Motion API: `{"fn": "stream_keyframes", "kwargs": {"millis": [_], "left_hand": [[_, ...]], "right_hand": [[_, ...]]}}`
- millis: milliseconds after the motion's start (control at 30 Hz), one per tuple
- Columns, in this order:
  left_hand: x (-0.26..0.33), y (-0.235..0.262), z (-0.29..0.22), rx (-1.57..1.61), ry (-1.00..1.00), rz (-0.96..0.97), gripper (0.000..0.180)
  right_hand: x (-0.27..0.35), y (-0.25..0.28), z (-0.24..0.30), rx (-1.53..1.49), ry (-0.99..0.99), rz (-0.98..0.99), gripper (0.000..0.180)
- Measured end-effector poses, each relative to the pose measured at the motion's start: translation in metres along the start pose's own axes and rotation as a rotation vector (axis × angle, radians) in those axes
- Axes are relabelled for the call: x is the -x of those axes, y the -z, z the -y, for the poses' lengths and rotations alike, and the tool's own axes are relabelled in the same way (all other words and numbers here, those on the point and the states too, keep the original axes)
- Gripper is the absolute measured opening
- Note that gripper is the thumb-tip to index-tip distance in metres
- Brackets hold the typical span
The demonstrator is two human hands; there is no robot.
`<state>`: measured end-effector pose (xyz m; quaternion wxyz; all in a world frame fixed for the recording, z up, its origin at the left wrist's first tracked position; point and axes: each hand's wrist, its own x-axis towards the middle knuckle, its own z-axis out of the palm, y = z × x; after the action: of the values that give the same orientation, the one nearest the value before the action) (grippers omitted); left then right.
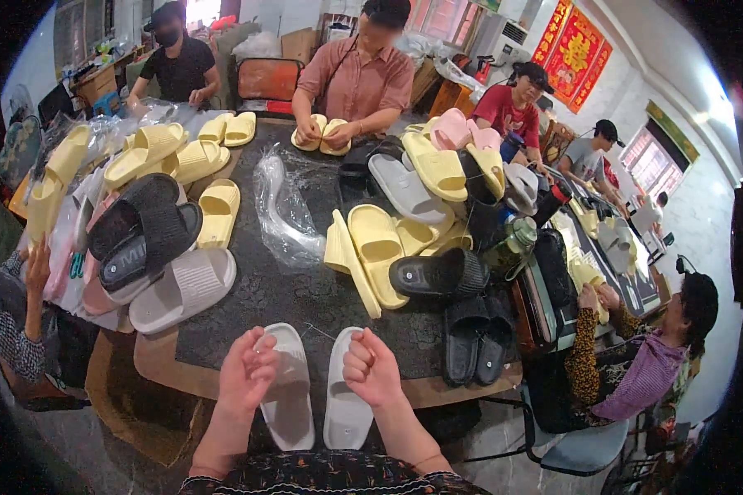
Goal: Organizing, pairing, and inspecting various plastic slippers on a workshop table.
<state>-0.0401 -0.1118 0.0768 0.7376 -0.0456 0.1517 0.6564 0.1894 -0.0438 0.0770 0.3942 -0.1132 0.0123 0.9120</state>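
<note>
A pair of light grey slides lies side by side at the near table edge, soles partly over the edge: the left slide (287, 396) and the right slide (347, 412). My left hand (249, 369) is closed in a pinch over the outer side of the left slide. Over the right slide's outer side, my right hand (371, 367) has its fingers curled together. A thin pale thread (320, 332) spans the gap between the slides' far ends, running toward my right fingers. Whether its other end reaches my left fingers is too fine to make out.
Yellow slides (377, 243) and black slides (477, 338) are piled at right; more black (144, 231) and grey slides (186, 289) at left. Clear plastic wrap (285, 206) lies mid-table. A green-tinted bottle (516, 239) stands at right. Several people work around the tables.
</note>
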Motion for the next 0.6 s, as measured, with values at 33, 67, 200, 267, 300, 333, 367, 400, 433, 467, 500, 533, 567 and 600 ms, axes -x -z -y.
{"fn": "stream_keyframes", "kwargs": {"millis": [33,67,200,267,300,333,367,400,433,467,500,533,567,600], "left_hand": [[-0.001,0.001,-0.003,0.005,-0.012,0.016,0.026],[-0.003,0.0,-0.002,0.007,-0.009,0.016,0.026],[-0.013,-0.015,-0.005,-0.057,-0.032,-0.07,0.027],[-0.012,-0.06,0.0,-0.193,-0.036,0.099,0.032],[-0.02,-0.075,0.004,-0.194,-0.019,0.092,0.032],[-0.022,-0.089,0.005,-0.289,-0.061,0.177,0.033],[-0.024,-0.096,0.002,-0.388,-0.107,0.277,0.034],[-0.026,-0.093,0.002,-0.399,-0.105,0.277,0.034],[-0.035,-0.091,0.002,-0.6,-0.13,0.26,0.035],[-0.041,-0.085,-0.002,-0.803,-0.183,0.224,0.035],[-0.042,-0.073,-0.005,-1.022,-0.222,0.172,0.036],[-0.051,-0.049,-0.007,-1.17,-0.274,0.214,0.04],[-0.047,-0.042,-0.006,-1.504,-0.349,0.169,0.045],[-0.044,-0.036,-0.004,-1.832,-0.419,0.111,0.051]], "right_hand": [[-0.003,-0.003,0.002,-0.031,-0.003,0.003,0.023],[-0.005,-0.005,0.003,-0.063,-0.005,0.004,0.026],[-0.023,-0.033,0.007,-0.123,-0.039,-0.033,0.026],[-0.031,-0.059,0.011,-0.064,-0.091,0.127,0.027],[-0.035,-0.073,0.017,0.002,-0.041,0.186,0.027],[-0.039,-0.085,0.019,0.059,-0.003,0.244,0.027],[-0.048,-0.094,0.024,0.14,0.091,0.226,0.022],[-0.048,-0.087,0.027,0.132,0.094,0.233,0.022],[-0.049,-0.078,0.036,0.168,0.17,0.174,0.018],[-0.053,-0.072,0.038,0.2,0.217,0.121,0.015],[-0.049,-0.066,0.034,0.27,0.245,0.039,0.014],[-0.046,-0.048,0.032,0.359,0.279,0.021,0.013],[-0.041,-0.031,0.029,0.444,0.32,-0.002,0.012],[-0.034,-0.02,0.025,0.445,0.322,0.007,0.012]]}}
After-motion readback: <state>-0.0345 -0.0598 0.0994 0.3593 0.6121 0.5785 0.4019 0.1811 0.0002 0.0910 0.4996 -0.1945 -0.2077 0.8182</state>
